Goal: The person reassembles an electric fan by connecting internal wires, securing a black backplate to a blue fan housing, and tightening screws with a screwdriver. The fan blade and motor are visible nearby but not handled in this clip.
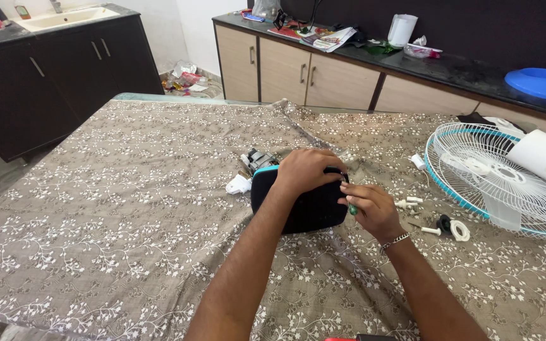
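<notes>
Both bare forearms reaching forward, hands meeting at the black motor housing (304,205).

Left hand (308,170) laid palm-down over the housing's top edge, fingers curled across its far side, wrist bent. Right hand (374,208) just right of the housing, closed in a fist around a green-handled screwdriver (351,207), thumb on top, bracelet at the wrist. Forearms angled inward, converging toward the housing.
</notes>
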